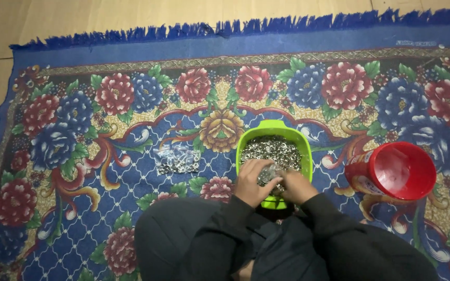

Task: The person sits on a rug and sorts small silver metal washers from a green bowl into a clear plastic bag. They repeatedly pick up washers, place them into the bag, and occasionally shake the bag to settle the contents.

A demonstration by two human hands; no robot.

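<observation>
Head cam, looking down at a person seated on a blue floral rug w/ fringe along the far edge, tan floor beyond it.

Green tub sits on the rug right in front of the lap, filled w/ small silvery metal rings. Both hands are over the tub's near end, close together, almost touching. Left hand is curled, fingers bent down into the rings. Right hand is curled too, just beside it. Between them is a small clear bag w/ rings inside; both hands seem to pinch it, but exact grip is hard to make out, too small and partly hidden. Dark sleeves cover both arms to the wrists.

Left of the tub, apart from it, lies a small pile of clear packets w/ rings in them, flat on the rug. Right of the tub, a red cup lies tilted on its side, mouth toward the cam, inside looks bare. Not touching the tub.
</observation>
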